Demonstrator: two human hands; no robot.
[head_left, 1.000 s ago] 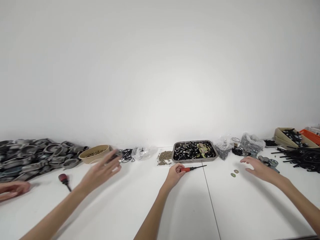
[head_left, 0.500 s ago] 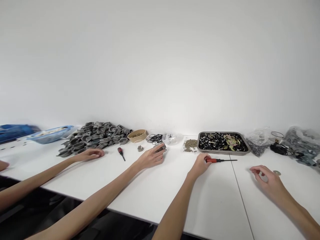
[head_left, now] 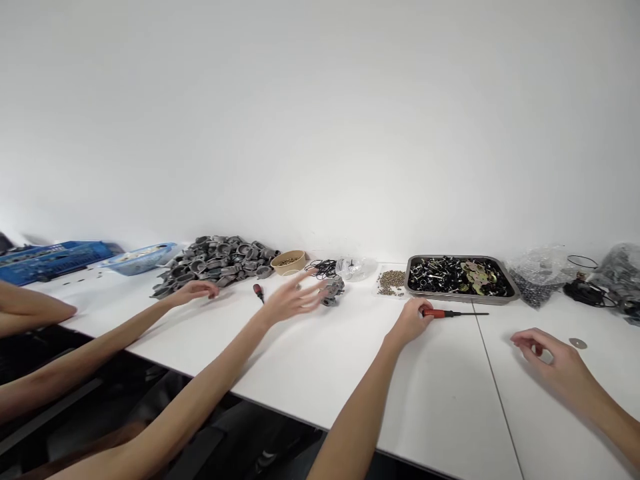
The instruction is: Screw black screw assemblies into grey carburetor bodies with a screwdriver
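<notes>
Resting on the worktop (head_left: 400, 400) as it did a second ago, the left hand (head_left: 411, 321) stays curled around the handle of the red screwdriver (head_left: 450, 313), which lies flat with its tip pointing right, just in front of the metal tray (head_left: 460, 301) of black and brass parts. The right hand (head_left: 550, 357) has drawn back from the washer (head_left: 578, 343); it hovers half open, fingers loosely bent, holding nothing. So the tool is gripped but not lifted. To the left, a co-worker's hand (head_left: 290, 300) has let go of a grey casting (head_left: 333, 291) and spreads open beside it, near a second screwdriver (head_left: 259, 292). Nothing lies between the right hand and the washer.
</notes>
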